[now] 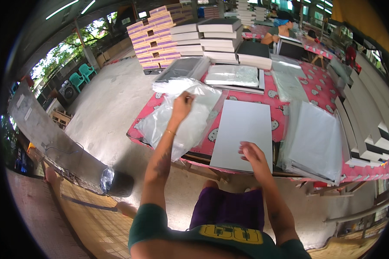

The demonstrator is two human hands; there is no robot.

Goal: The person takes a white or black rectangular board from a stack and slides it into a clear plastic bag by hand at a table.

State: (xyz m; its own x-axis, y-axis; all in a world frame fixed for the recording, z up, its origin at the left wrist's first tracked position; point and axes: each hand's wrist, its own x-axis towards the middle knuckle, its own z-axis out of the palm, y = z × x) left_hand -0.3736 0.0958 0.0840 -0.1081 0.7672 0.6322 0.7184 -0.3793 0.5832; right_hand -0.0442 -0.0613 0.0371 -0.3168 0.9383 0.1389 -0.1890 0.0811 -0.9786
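My left hand [182, 105] pinches the top of a clear plastic bag [183, 123] from a loose pile of such bags on the left part of the pink patterned table [281, 101]. My right hand [252, 156] rests with fingers spread on the near end of a flat grey-white book [243, 129] lying in front of me. The book lies flat on the tablecloth, just right of the bag pile.
A stack of bagged grey books [315, 142] lies to the right, with more stacked books [367, 125] along the right edge. Book piles [220, 41] and purple-white cartons [155, 34] stand at the far end. A person [281, 28] sits beyond. Concrete floor lies left.
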